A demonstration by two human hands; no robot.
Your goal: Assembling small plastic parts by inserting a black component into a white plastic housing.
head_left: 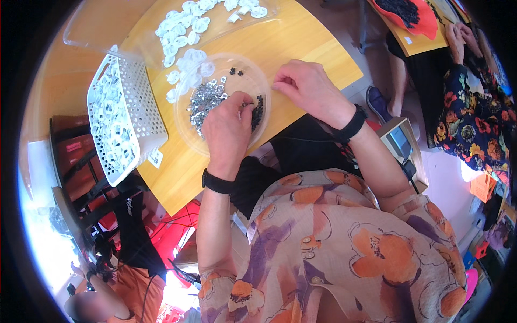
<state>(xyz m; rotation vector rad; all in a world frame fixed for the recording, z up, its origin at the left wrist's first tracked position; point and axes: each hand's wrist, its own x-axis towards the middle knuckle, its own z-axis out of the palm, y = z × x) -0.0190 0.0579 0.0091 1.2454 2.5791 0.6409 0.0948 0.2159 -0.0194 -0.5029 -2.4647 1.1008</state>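
Note:
My left hand is over a clear round tub, its thumb and fingers pinched together among small parts; what they hold is too small to make out. Small silver metal pieces are heaped on the tub's left side. Little black pieces lie along its right side, beside my left fingertips, and a few more sit near the far rim. Just right of the tub, my right hand hovers above the table with thumb and fingertips closed together. Anything between them is hidden.
Left of the tub stands a white perforated basket full of clear-white plastic parts. More white plastic pieces spread over the wooden table beyond it. At the upper right, another person's hands are near a red tray of black pieces.

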